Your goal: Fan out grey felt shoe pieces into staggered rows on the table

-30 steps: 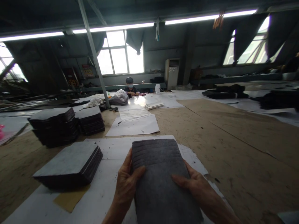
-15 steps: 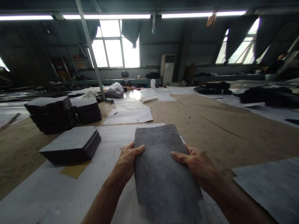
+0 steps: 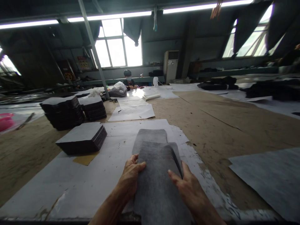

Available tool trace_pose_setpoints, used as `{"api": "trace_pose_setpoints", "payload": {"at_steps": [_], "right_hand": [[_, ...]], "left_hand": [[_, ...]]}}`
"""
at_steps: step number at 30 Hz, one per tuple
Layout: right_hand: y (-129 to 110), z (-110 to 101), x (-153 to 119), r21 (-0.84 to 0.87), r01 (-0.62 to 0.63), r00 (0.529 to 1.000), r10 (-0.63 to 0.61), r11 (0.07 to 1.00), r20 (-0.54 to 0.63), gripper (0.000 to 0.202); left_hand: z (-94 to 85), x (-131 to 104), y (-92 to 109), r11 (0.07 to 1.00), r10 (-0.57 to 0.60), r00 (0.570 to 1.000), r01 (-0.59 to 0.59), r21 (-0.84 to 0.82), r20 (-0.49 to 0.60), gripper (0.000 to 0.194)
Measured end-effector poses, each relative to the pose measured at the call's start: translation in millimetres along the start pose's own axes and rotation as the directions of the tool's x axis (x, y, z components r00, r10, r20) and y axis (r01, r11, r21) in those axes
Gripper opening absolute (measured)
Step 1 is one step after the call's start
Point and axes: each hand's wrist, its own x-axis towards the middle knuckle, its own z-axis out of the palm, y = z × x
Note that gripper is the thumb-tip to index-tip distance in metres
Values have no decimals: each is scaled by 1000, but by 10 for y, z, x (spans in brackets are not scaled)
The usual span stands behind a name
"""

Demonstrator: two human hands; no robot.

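Observation:
A stack of grey sheets (image 3: 157,181) is held between my two hands near the table's front edge. On its left side, my left hand (image 3: 131,175) grips the edge with the thumb on top. My right hand (image 3: 185,184) holds the right edge, where the upper sheets bend and bulge near the fingers. Beyond the held stack, another grey piece (image 3: 150,135) shows over the white paper (image 3: 112,175); whether it belongs to the same stack cannot be told. A block of dark layers with a grey top (image 3: 82,137) sits to the left, beside a yellow-brown card (image 3: 86,158).
Two taller dark stacks (image 3: 62,112) (image 3: 93,107) stand at the back left. A grey sheet (image 3: 269,175) lies at the right. Farther off are white papers, dark cloth (image 3: 272,90), a metal pole (image 3: 95,50) and a seated person (image 3: 128,81). A pink basin (image 3: 6,122) is at far left.
The stack and both hands have moved lower and nearer. Its sheets have bent at the right, and a grey piece now shows beyond it. The view has tilted and shifted.

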Motion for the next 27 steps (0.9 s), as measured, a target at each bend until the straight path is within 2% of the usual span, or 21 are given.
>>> {"api": "trace_pose_setpoints", "payload": {"at_steps": [4, 6, 9, 11, 12, 14, 17, 18, 20, 24, 27], "right_hand": [[-35, -152, 32, -140, 34, 990, -13, 990, 143, 37], [-2, -185, 16, -239, 29, 992, 2, 971, 130, 34], [86, -155, -78, -501, 65, 996, -27, 863, 82, 36], [141, -129, -136, -651, 119, 993, -87, 750, 82, 35], [161, -128, -146, -689, 142, 989, -122, 710, 78, 34], [174, -162, -109, -686, 169, 981, -185, 708, 51, 31], [131, -259, 63, -620, 225, 961, -276, 752, 15, 31], [107, -285, 136, -597, 255, 953, -303, 761, 20, 32], [59, -305, 283, -574, 316, 937, -344, 755, 63, 33], [7, -245, 513, -570, 393, 916, -360, 721, 177, 37], [0, -204, 615, -569, 436, 899, -373, 698, 232, 38]], "left_hand": [[-48, 6, 86, 987, -19, 1000, 16, 162, 21, 32], [-64, 1, 115, 966, -12, 1000, 4, 258, 26, 30], [-56, -16, 113, 914, 46, 999, -40, 403, -5, 29], [-47, -33, 82, 850, 148, 988, -105, 516, -43, 34], [-49, -39, 63, 802, 209, 976, -136, 581, -60, 39], [-72, -35, 35, 653, 327, 943, -180, 735, -60, 48], [-127, 41, 61, 298, 432, 898, -234, 925, 87, 49], [-139, 89, 92, 187, 427, 890, -260, 947, 160, 46], [-140, 212, 174, 69, 366, 888, -324, 944, 278, 41], [-82, 491, 324, 33, 213, 886, -429, 903, 413, 41], [-44, 637, 388, 18, 128, 881, -461, 887, 456, 44]]}}
